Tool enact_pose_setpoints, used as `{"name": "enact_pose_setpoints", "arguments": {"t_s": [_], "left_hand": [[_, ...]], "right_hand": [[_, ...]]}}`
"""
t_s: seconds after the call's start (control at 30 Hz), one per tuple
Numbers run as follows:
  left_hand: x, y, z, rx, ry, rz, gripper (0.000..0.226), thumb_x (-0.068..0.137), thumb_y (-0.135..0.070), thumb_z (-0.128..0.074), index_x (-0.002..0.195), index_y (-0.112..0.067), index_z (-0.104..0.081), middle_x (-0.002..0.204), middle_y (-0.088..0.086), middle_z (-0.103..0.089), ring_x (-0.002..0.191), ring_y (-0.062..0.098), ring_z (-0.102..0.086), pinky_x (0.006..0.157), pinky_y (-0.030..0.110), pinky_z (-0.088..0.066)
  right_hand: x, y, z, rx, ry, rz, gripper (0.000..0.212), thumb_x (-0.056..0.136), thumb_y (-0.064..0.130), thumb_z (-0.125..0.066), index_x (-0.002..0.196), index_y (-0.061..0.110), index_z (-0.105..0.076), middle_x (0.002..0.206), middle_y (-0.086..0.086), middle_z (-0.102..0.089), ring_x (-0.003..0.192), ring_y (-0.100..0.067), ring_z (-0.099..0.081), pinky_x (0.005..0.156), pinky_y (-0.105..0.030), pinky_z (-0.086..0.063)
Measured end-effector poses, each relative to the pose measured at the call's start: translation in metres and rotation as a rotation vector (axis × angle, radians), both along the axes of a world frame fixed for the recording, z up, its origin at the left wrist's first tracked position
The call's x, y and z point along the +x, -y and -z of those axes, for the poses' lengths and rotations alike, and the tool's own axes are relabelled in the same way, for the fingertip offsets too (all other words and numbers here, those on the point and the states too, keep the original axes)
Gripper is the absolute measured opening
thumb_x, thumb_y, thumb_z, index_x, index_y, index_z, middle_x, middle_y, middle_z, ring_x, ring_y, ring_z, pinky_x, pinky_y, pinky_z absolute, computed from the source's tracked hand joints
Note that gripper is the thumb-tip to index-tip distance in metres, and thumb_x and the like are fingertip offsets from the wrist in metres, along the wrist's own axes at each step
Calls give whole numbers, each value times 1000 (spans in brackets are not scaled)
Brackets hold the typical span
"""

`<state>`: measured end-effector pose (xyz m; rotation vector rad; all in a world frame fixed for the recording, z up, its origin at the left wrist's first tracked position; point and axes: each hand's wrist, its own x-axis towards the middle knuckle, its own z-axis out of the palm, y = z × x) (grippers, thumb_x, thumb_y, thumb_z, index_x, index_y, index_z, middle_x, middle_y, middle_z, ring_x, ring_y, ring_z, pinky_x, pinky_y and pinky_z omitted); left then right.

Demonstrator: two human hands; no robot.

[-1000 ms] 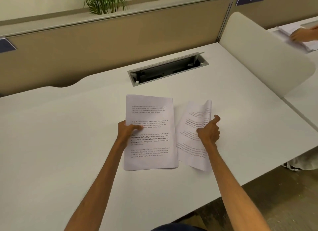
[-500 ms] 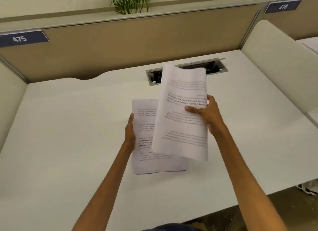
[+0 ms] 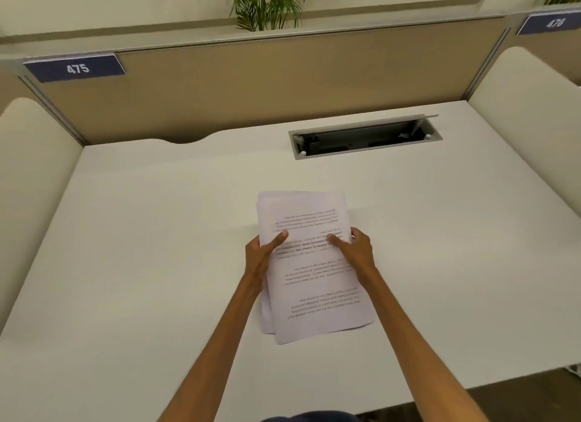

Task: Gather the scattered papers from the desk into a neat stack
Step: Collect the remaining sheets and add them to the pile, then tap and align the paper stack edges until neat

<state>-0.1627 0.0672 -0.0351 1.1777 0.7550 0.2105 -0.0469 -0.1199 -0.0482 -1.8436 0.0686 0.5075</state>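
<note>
A loose stack of white printed paper sheets (image 3: 314,264) is held at mid-desk on the white rectangular desk (image 3: 157,233), gripped at its side edges by the left hand (image 3: 262,255) and right hand (image 3: 353,250), thumbs on top. The fingers beneath are hidden; the upside-down print cannot be read.

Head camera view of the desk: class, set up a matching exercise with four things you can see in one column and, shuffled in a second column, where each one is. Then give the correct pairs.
Things
1. stack of papers
2. cable tray
3. sign 475
4. plant

Places
A. behind the partition, top centre
B. on the partition's upper left corner
C. recessed in the desk, far right of centre
D. on the desk, held between the left hand and right hand

Pairs: 1-D, 2-C, 3-B, 4-A
</note>
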Motion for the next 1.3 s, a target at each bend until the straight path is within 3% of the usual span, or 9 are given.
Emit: {"name": "enact_pose_setpoints", "arguments": {"t_s": [0.17, 0.37, 0.57, 0.67, 0.83, 1.0, 1.13, 1.23, 1.3], "left_hand": [[4, -13, -38, 157, 128, -90, 28, 82, -13, -79, 107, -3, -72, 103, 12, -77, 90, 31, -76, 71, 38, -62], [12, -37, -109, 357, 322, -129, 9, 89, -18, -72, 97, -16, -72, 90, -3, -78, 77, 19, -76, 65, 31, -62], [0, -34, -90, 376, 290, -68, 7, 82, -20, -78, 87, -18, -73, 78, -11, -78, 73, 15, -74, 63, 28, -59], [-13, -22, -65, 336, 241, -53, 26, 73, -11, -85, 94, -22, -75, 88, -11, -79, 85, 18, -76, 71, 30, -61], [-15, -20, -71, 367, 285, -108, 37, 63, -22, -88, 97, -23, -74, 87, -16, -78, 78, 12, -74, 67, 28, -62], [-10, -29, -66, 387, 239, -55, 30, 72, -5, -86, 96, -19, -73, 82, -14, -77, 78, 10, -74, 65, 21, -59], [-24, -30, -44, 153, 161, -220, 22, 76, -10, -84, 95, -18, -73, 86, -9, -79, 86, 14, -75, 73, 30, -63], [-25, -38, -45, -100, 228, -392, 28, 79, -14, -82, 106, -15, -71, 103, -3, -78, 101, 20, -73, 84, 38, -60], [-21, -39, -48, -234, 290, -432, 32, 83, -15, -79, 114, -14, -70, 113, -1, -76, 108, 19, -71, 95, 42, -55]], "right_hand": [[-5, -14, -57, 226, 119, 25, 39, 76, 29, -83, 104, 6, -67, 100, -9, -76, 83, -25, -76, 73, -44, -63], [2, -22, -127, 461, 235, -104, 30, 82, 14, -78, 111, 10, -70, 106, -6, -76, 89, -26, -75, 73, -36, -63], [-3, -21, -93, 333, 211, -180, 34, 74, 15, -84, 106, 11, -74, 103, -3, -77, 91, -23, -75, 78, -41, -62], [-19, -18, -60, 318, 130, -191, 39, 68, 9, -87, 104, 17, -74, 103, 0, -77, 96, -22, -74, 79, -37, -62], [-28, -25, -58, 360, 197, -117, 40, 64, 11, -89, 102, 11, -76, 98, -2, -78, 86, -21, -75, 70, -34, -63], [-24, -28, -46, 338, 156, -146, 36, 68, 5, -87, 102, 11, -75, 98, -3, -77, 91, -22, -74, 72, -30, -61], [-34, -12, -25, 221, 72, -236, 26, 69, 15, -88, 92, 15, -76, 89, 0, -79, 92, -31, -74, 70, -29, -61], [-30, -3, -29, 344, -40, -101, 57, 48, 40, -95, 93, 11, -75, 88, -8, -78, 84, -26, -75, 76, -37, -58], [-33, -12, -35, 505, -134, -15, 72, 42, 48, -95, 102, 17, -73, 101, -6, -77, 95, -20, -72, 89, -38, -54]]}}
